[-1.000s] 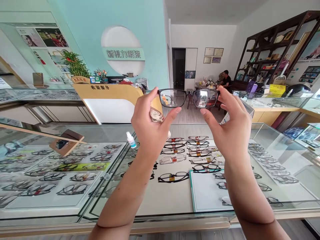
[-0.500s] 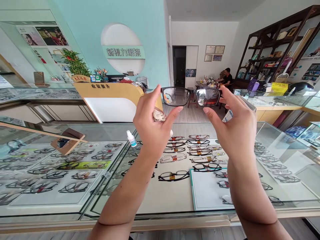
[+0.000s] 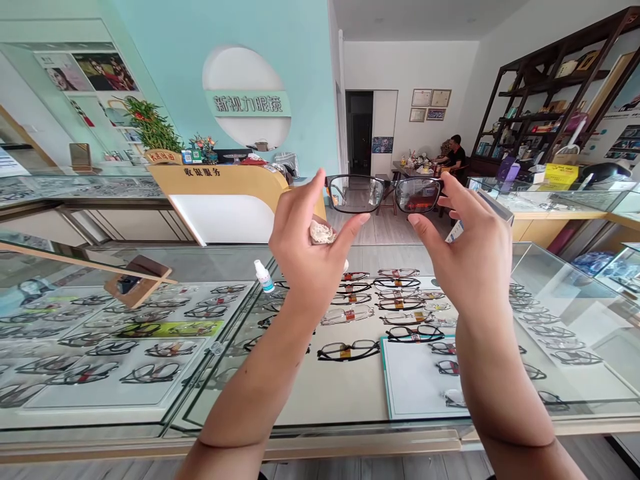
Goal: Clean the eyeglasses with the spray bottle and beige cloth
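Note:
I hold a pair of black-framed glasses (image 3: 384, 193) up at eye height over a glass display counter (image 3: 350, 393). My left hand (image 3: 307, 247) pinches the left lens rim between thumb and forefinger, and a crumpled whitish cloth (image 3: 321, 233) is tucked in its palm. My right hand (image 3: 467, 247) pinches the right lens rim the same way. Both lenses face me and show the room behind them.
Rows of spectacle frames (image 3: 373, 300) lie under the glass. A small white dropper bottle (image 3: 263, 277) stands on the counter left of my left hand, a wooden stand (image 3: 137, 280) further left. A seated person (image 3: 454, 155) is at a far table. Dark shelves (image 3: 545, 100) line the right wall.
The glasses and both hands have drifted slightly right and a little lower in view. The grip on both rims is unchanged.

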`<move>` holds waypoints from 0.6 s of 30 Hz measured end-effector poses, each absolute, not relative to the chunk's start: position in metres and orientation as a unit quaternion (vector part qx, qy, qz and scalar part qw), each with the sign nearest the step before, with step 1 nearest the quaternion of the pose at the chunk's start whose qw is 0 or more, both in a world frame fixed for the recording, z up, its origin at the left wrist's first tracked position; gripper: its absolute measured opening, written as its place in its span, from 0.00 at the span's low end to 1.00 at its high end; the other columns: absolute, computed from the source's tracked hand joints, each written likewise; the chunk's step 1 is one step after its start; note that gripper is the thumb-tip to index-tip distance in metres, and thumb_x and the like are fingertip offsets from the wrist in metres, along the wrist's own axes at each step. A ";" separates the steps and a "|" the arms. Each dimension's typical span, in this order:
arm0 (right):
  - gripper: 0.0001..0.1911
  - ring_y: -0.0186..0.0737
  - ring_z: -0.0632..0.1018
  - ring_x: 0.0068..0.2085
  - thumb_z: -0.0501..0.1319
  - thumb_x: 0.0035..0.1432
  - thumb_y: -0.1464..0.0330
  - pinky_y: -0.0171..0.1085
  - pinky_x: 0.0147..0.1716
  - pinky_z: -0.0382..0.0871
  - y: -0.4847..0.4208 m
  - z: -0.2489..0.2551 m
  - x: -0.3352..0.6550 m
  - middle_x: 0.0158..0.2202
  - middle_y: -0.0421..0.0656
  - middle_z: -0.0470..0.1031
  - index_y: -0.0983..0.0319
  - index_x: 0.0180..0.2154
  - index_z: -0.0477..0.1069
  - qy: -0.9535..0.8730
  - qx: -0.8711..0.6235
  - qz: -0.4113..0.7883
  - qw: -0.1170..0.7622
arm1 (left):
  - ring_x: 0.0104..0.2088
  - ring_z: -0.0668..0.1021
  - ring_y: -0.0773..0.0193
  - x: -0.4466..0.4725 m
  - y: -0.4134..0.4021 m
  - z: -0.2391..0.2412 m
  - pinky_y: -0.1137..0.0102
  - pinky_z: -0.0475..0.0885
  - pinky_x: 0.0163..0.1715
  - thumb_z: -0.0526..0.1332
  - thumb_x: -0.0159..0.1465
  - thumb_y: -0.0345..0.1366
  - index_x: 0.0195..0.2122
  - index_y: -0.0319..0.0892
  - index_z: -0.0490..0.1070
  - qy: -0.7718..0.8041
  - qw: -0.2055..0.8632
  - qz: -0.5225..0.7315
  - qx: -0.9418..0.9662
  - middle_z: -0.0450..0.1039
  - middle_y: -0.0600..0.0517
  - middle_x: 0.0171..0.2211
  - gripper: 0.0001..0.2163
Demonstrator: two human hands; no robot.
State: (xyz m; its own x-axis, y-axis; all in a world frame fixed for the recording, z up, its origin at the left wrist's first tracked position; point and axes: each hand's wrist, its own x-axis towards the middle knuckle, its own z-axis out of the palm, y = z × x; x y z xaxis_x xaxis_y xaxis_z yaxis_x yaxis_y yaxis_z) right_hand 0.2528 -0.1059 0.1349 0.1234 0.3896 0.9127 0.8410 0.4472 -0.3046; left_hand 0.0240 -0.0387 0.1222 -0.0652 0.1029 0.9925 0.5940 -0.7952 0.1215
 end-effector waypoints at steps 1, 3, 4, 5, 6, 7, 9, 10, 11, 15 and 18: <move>0.34 0.65 0.87 0.61 0.68 0.72 0.61 0.69 0.58 0.86 -0.106 0.135 0.253 0.65 0.54 0.84 0.53 0.76 0.72 -0.631 -0.491 -0.195 0.568 | 0.61 0.85 0.44 0.024 -0.039 0.122 0.43 0.80 0.65 0.76 0.70 0.55 0.73 0.55 0.72 -0.262 0.179 -0.681 -0.660 0.79 0.45 0.64 0.34; 0.34 0.65 0.86 0.61 0.68 0.72 0.61 0.70 0.58 0.86 -0.106 0.136 0.253 0.65 0.54 0.84 0.53 0.76 0.72 -0.634 -0.494 -0.191 0.563 | 0.61 0.85 0.44 0.025 -0.040 0.123 0.43 0.80 0.65 0.76 0.70 0.55 0.73 0.55 0.71 -0.261 0.181 -0.682 -0.658 0.79 0.45 0.64 0.33; 0.34 0.65 0.86 0.61 0.68 0.72 0.61 0.70 0.58 0.85 -0.106 0.136 0.253 0.65 0.54 0.84 0.52 0.76 0.72 -0.636 -0.493 -0.192 0.562 | 0.61 0.85 0.43 0.025 -0.041 0.123 0.43 0.81 0.65 0.76 0.70 0.55 0.73 0.55 0.72 -0.262 0.183 -0.683 -0.657 0.79 0.45 0.64 0.33; 0.33 0.65 0.86 0.61 0.68 0.72 0.61 0.70 0.58 0.85 -0.105 0.135 0.253 0.65 0.54 0.84 0.53 0.75 0.72 -0.636 -0.491 -0.194 0.563 | 0.61 0.85 0.43 0.025 -0.041 0.123 0.43 0.81 0.65 0.76 0.71 0.56 0.73 0.55 0.72 -0.264 0.184 -0.682 -0.657 0.79 0.45 0.64 0.33; 0.33 0.65 0.86 0.61 0.68 0.72 0.61 0.70 0.58 0.85 -0.105 0.135 0.254 0.65 0.54 0.84 0.53 0.75 0.73 -0.635 -0.489 -0.198 0.564 | 0.61 0.85 0.43 0.026 -0.042 0.123 0.43 0.81 0.65 0.75 0.71 0.56 0.73 0.55 0.71 -0.266 0.184 -0.681 -0.657 0.79 0.44 0.64 0.33; 0.33 0.65 0.87 0.60 0.68 0.72 0.61 0.70 0.58 0.85 -0.105 0.135 0.253 0.64 0.54 0.84 0.54 0.75 0.73 -0.634 -0.489 -0.201 0.564 | 0.62 0.85 0.43 0.026 -0.042 0.123 0.43 0.81 0.65 0.75 0.71 0.56 0.73 0.55 0.71 -0.267 0.184 -0.679 -0.658 0.79 0.44 0.64 0.33; 0.32 0.66 0.87 0.60 0.68 0.72 0.60 0.70 0.57 0.85 -0.104 0.134 0.253 0.64 0.55 0.85 0.55 0.74 0.74 -0.630 -0.495 -0.203 0.562 | 0.62 0.84 0.43 0.026 -0.042 0.123 0.43 0.81 0.65 0.75 0.71 0.57 0.73 0.55 0.71 -0.270 0.183 -0.677 -0.660 0.79 0.44 0.65 0.33; 0.32 0.66 0.87 0.59 0.68 0.72 0.60 0.70 0.57 0.86 -0.104 0.134 0.253 0.63 0.55 0.85 0.55 0.74 0.74 -0.630 -0.499 -0.203 0.560 | 0.62 0.84 0.43 0.026 -0.042 0.123 0.43 0.81 0.65 0.75 0.71 0.57 0.73 0.54 0.71 -0.271 0.183 -0.677 -0.660 0.78 0.44 0.65 0.33; 0.32 0.65 0.87 0.59 0.68 0.72 0.60 0.70 0.57 0.86 -0.104 0.134 0.253 0.63 0.55 0.85 0.55 0.74 0.74 -0.630 -0.501 -0.202 0.558 | 0.62 0.84 0.43 0.026 -0.042 0.123 0.43 0.81 0.65 0.75 0.71 0.57 0.73 0.55 0.71 -0.272 0.183 -0.677 -0.659 0.78 0.44 0.65 0.33; 0.31 0.64 0.87 0.58 0.67 0.73 0.60 0.67 0.55 0.87 -0.104 0.134 0.253 0.62 0.54 0.85 0.53 0.74 0.74 -0.635 -0.491 -0.208 0.559 | 0.62 0.84 0.43 0.025 -0.042 0.123 0.43 0.81 0.65 0.75 0.70 0.59 0.74 0.55 0.72 -0.279 0.193 -0.676 -0.654 0.79 0.44 0.65 0.34; 0.31 0.64 0.87 0.58 0.67 0.73 0.60 0.67 0.55 0.87 -0.104 0.134 0.254 0.62 0.54 0.85 0.53 0.74 0.73 -0.639 -0.488 -0.209 0.557 | 0.61 0.85 0.43 0.026 -0.043 0.123 0.43 0.82 0.64 0.74 0.70 0.60 0.73 0.55 0.72 -0.282 0.196 -0.676 -0.653 0.79 0.44 0.64 0.34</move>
State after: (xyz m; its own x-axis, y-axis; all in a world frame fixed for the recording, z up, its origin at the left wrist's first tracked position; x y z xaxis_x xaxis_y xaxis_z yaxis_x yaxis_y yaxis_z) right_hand 0.2537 -0.1042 0.1339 0.0959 0.3906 0.9155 0.8564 0.4365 -0.2759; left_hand 0.0257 -0.0426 0.1228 -0.0719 0.1038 0.9920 0.6322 -0.7646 0.1258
